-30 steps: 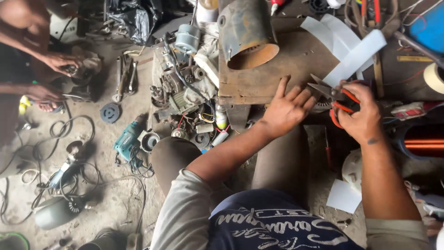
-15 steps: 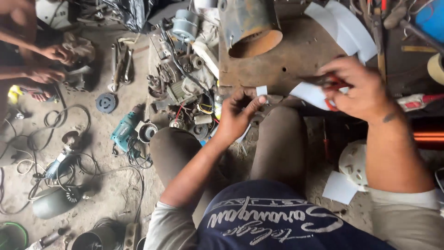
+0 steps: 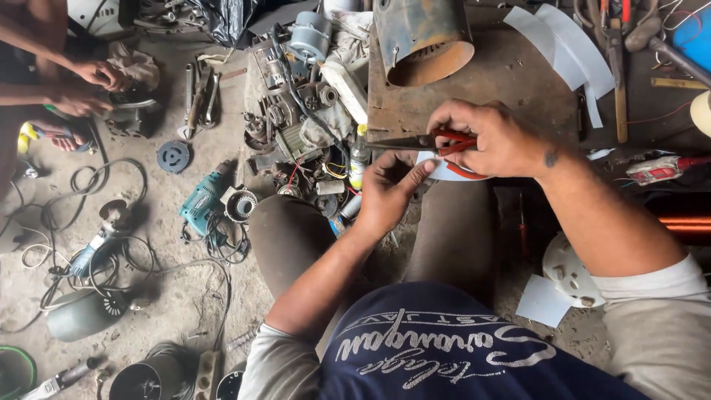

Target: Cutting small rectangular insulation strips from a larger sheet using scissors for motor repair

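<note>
We see our right hand (image 3: 498, 141) closed around the red-handled pliers (image 3: 429, 141), whose long axis points left over the wooden tabletop (image 3: 518, 81), while our left hand (image 3: 389, 194) pinches the white paper piece (image 3: 442, 170) just below them.

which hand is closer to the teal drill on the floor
Left. The left hand sits between the knees, right of the teal drill across one knee. The right hand, gripping red-handled scissors, is farther right, over the wooden board.
</note>
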